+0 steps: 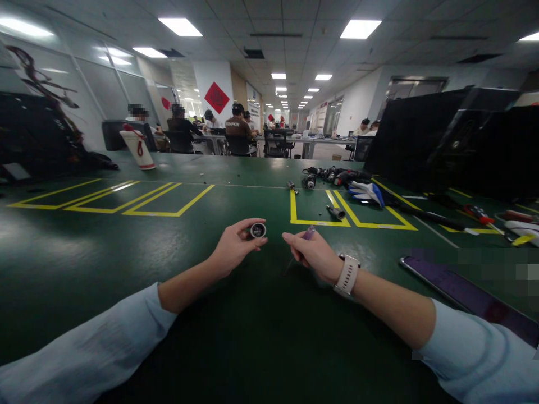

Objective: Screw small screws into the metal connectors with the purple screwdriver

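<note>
My left hand (234, 245) pinches a small round metal part (258, 229) between thumb and fingertips, just above the green table (126, 258). My right hand (310, 253), with a white watch on the wrist, is closed around a thin tool with a purple handle (309, 232); its dark shaft slants down toward the table. The two hands are a few centimetres apart near the table's middle.
Yellow tape boxes mark the table. A small metal cylinder (336, 211) and another bit (292, 186) lie ahead; tools (328, 175), blue-white gloves (365, 192) and screwdrivers (480, 213) sit right. A phone (463, 292) lies near my right arm. People sit at far desks.
</note>
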A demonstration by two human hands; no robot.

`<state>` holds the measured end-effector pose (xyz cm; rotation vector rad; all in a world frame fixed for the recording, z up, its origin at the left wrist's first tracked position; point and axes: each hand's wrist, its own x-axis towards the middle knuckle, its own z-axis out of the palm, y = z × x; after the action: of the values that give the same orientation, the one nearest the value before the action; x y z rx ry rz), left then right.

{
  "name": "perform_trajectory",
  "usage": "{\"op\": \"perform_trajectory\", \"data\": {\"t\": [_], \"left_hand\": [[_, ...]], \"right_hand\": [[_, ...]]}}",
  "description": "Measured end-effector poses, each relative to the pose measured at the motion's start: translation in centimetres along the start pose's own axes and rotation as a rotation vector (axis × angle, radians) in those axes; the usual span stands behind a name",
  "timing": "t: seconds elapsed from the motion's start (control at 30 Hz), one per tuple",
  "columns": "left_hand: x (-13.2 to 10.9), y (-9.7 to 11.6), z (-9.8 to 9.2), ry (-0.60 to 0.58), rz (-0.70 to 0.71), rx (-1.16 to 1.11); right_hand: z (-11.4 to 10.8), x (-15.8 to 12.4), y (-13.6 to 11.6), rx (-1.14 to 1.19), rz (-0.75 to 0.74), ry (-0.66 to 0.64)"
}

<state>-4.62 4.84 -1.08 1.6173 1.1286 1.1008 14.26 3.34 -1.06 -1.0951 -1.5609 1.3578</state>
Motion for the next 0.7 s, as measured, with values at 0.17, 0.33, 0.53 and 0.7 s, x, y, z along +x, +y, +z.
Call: {"op": "perform_trajectory", "data": {"t": [0.17, 0.33, 0.53, 0.7], "left_hand": [[-0.1, -0.1, 0.2, 0.015, -0.049, -0.084], [-0.3, 0.3, 0.4, 0.013, -0.104, -0.139], [-0.6, 0.5, 0.7, -0.009, -0.127, -0.154], [-1.0, 0.6, 0.8, -0.031, -0.122, -0.145]], "right_hand": [[0.0, 0.1, 0.4, 0.258, 0.054, 0.013], [-0.1, 0.2, 0.4, 0.473, -0.147, 0.075], [0.1, -0.5, 0.1, 0.073, -0.409, 0.145], [0.3, -1.0, 0.2, -0.247, -0.509, 0.094]]}}
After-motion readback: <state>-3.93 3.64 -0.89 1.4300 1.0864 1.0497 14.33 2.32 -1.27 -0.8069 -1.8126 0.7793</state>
